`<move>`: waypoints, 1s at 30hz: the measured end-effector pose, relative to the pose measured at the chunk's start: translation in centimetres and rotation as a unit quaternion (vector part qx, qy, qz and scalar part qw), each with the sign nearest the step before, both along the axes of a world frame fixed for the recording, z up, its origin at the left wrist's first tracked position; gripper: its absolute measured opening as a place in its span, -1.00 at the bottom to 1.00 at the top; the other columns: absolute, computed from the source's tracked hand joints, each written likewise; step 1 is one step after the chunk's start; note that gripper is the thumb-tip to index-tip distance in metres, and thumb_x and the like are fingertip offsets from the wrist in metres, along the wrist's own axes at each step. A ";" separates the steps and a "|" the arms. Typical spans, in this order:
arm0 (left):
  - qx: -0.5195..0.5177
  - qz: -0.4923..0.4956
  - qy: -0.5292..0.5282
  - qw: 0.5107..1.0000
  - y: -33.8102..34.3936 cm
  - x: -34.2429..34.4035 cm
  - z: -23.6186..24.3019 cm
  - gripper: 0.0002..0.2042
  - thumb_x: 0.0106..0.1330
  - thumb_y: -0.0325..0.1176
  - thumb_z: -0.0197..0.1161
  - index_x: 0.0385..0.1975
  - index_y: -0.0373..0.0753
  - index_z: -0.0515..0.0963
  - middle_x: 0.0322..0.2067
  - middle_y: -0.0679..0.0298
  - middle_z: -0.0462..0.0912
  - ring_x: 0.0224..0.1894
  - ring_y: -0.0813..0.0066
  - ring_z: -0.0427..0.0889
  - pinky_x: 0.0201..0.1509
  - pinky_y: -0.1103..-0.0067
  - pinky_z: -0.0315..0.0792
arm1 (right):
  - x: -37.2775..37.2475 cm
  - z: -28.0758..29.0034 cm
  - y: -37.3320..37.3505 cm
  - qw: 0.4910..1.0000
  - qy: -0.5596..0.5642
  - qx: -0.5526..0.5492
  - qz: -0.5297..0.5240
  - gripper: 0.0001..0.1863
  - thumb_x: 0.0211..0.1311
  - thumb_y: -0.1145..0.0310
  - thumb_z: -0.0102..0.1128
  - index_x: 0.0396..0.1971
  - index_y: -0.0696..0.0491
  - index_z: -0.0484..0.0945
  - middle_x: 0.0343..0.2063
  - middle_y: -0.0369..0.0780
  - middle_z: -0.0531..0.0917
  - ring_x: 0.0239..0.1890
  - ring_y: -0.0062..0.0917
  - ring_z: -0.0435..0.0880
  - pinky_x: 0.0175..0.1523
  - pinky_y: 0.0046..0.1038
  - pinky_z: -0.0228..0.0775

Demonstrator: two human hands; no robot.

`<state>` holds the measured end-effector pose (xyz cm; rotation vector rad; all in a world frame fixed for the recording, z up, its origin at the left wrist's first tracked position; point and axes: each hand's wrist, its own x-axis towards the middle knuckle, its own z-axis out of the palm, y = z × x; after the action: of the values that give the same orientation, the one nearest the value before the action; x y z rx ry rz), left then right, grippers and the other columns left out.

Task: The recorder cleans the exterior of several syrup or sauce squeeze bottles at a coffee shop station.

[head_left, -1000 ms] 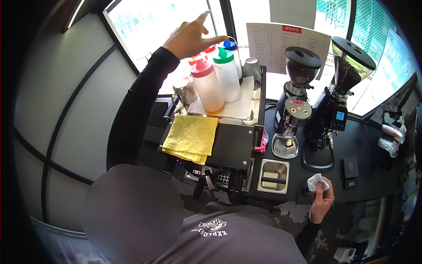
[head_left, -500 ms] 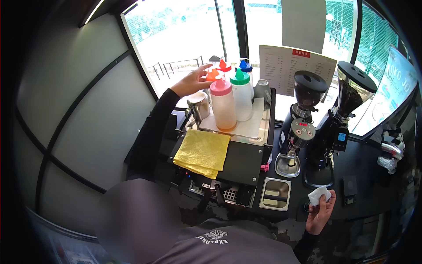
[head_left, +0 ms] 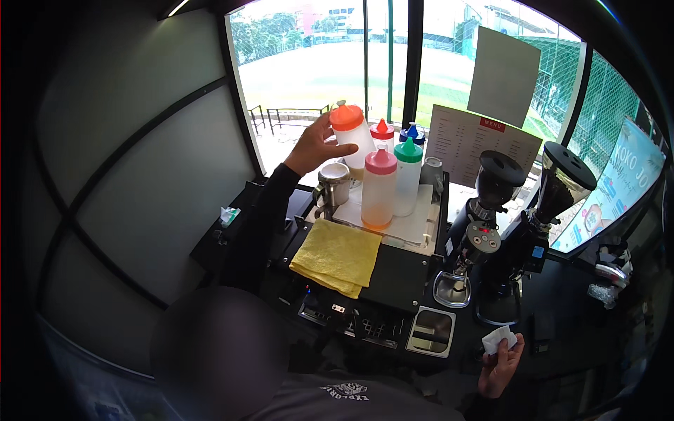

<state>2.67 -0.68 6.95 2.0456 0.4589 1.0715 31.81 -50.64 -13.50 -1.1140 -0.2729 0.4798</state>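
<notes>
My left hand is closed around a translucent squeeze bottle with an orange cap, its thumb across the side. That bottle leans slightly over the top of a black espresso machine. Beside it stand squeeze bottles with a pink cap, a green cap, a red cap and a blue cap. A metal pitcher sits just below my left hand. Low at the right, my right hand pinches a folded white tissue above the dark counter.
A folded yellow cloth lies on the machine's near side. Two coffee grinders stand to the right, with a steel bin set in the counter before them. An upturned grey cup is behind the bottles. A menu sheet leans at the window.
My left hand has taken hold of the orange-capped bottle and lifted it, tilting it a little. My right hand still holds the tissue. The whole view has shifted, showing more of the window.
</notes>
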 end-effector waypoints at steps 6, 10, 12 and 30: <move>0.063 -0.013 -0.178 0.982 -8.7 -3.1 6.4 -0.21 0.20 -0.21 0.63 0.37 -0.35 0.35 0.20 0.07 0.60 0.26 0.30 0.62 0.37 0.30 0.54 | -0.4 1.0 0.7 0.997 -0.048 0.042 0.038 -0.70 0.57 0.33 0.20 0.11 -0.10 0.29 -0.24 -0.34 0.59 -0.42 -0.72 0.59 -0.54 -0.70 0.34; 0.009 -0.015 -0.128 0.992 -17.0 -4.2 6.1 -0.22 0.27 0.08 0.49 0.31 -0.37 0.41 0.06 0.09 0.68 0.10 0.34 0.71 0.18 0.40 0.62 | -0.5 2.7 0.4 0.988 -0.109 0.060 0.089 -0.76 0.58 0.33 0.18 -0.02 -0.11 0.26 -0.24 -0.32 0.56 -0.44 -0.71 0.58 -0.58 -0.69 0.29; -0.058 -0.097 -0.163 0.980 -21.2 -3.7 3.7 -0.25 0.29 0.09 0.44 0.30 -0.36 0.41 0.08 0.06 0.65 0.06 0.32 0.72 0.13 0.39 0.63 | -0.6 3.7 -0.2 0.981 -0.127 0.077 0.122 -0.77 0.59 0.34 0.16 -0.05 -0.11 0.25 -0.24 -0.29 0.55 -0.47 -0.72 0.55 -0.60 -0.70 0.27; -0.097 -0.185 -0.086 0.974 -50.9 7.2 -17.0 -0.02 0.07 -0.14 0.64 0.42 -0.40 0.17 0.04 0.04 0.65 0.06 0.25 0.71 0.18 0.28 0.60 | -0.3 11.1 -14.3 0.881 -0.240 0.156 0.376 -0.57 0.44 0.59 0.27 0.27 0.15 0.54 0.09 -0.20 0.64 -0.01 -0.61 0.65 0.04 -0.55 0.52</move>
<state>9.89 -51.58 -10.06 1.7590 0.0819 0.9241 31.51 -64.91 -2.39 -0.7600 -1.2089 0.8038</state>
